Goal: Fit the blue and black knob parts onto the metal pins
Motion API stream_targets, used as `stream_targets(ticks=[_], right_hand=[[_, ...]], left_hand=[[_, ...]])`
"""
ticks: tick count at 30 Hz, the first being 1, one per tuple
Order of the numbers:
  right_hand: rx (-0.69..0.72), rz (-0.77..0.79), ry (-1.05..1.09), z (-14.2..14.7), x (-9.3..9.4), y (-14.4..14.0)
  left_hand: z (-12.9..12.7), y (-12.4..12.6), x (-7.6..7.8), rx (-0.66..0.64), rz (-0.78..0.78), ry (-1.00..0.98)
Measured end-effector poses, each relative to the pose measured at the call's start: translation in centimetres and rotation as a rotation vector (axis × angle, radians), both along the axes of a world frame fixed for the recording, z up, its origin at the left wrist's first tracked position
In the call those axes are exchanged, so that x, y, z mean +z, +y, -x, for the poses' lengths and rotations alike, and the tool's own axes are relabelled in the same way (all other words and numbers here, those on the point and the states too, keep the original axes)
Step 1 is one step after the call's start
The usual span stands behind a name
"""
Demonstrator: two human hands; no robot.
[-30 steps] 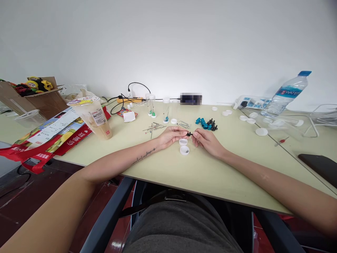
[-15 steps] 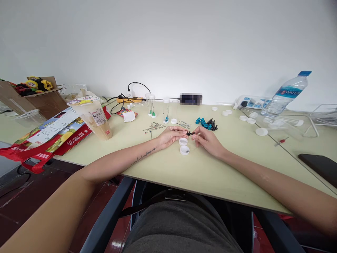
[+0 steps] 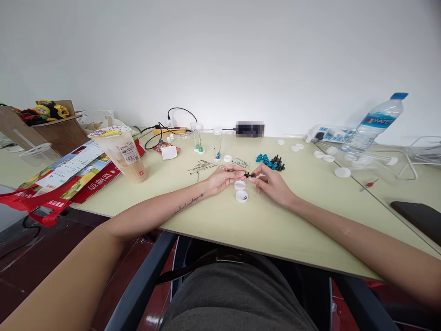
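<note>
Black screw (image 3: 248, 174) lies level, left-right, pinched between left hand (image 3: 224, 177) and right hand (image 3: 270, 182).

the water bottle (image 3: 375, 123) label reads "water"; red chinese characters on the red bag (image 3: 65, 179) are unclear.

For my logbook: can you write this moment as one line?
left hand + right hand: pinch small black part | below: two white caps | behind: blue, black parts
</note>
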State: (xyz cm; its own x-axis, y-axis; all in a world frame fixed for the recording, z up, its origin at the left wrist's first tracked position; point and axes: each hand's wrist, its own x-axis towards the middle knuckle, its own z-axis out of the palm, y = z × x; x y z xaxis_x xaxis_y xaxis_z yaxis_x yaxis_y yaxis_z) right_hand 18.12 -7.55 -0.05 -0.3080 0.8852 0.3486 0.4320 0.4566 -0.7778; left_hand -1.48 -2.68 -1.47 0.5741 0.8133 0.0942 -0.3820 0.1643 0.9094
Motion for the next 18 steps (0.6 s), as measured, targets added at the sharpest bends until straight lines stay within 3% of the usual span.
stream_targets(ticks=[6,12,18], right_hand=[[0.033,0.016,-0.078,-0.03,0.13,-0.09],[-0.017,-0.025,0.009,0.05,0.07,-0.11],[0.048,0.053,-0.034,-0.21,-0.17,0.16]], left_hand=[[-0.02,-0.03,0.09,-0.016,-0.010,0.018],[0.03,0.17,-0.03,-0.010,-0.009,0.016],[0.02,-0.03,-0.01,-0.029,-0.029,0.030]])
